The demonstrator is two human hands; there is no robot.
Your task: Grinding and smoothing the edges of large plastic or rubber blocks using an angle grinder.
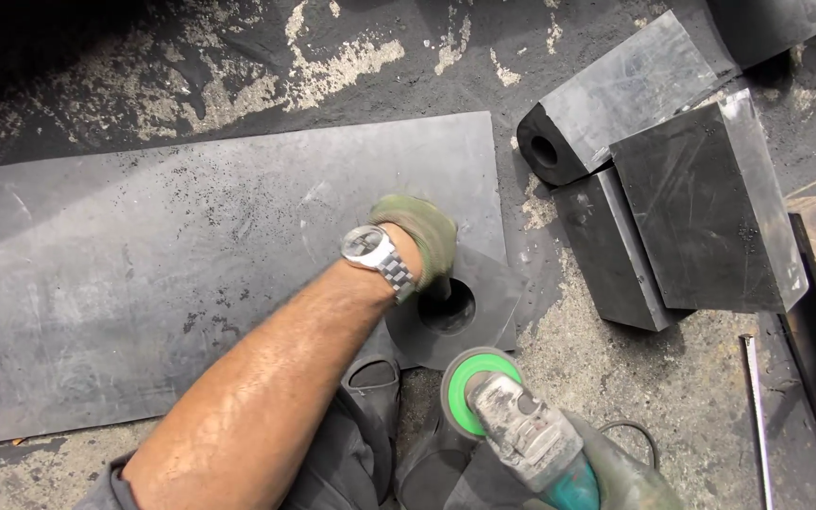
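Rubber disc (484, 316) under gloved left hand (417, 236), grip pressed flat, right hand (616, 472) clamped on grinder (521, 425)

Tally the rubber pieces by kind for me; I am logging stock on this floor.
Thick black blocks: 4, one cut off by the frame edge
Large flat sheet: 1
Round piece with a centre hole, under the left hand: 1
Total: 6

I see open sheet (144, 255) on the left; stacked black blocks (682, 189) close the right side.
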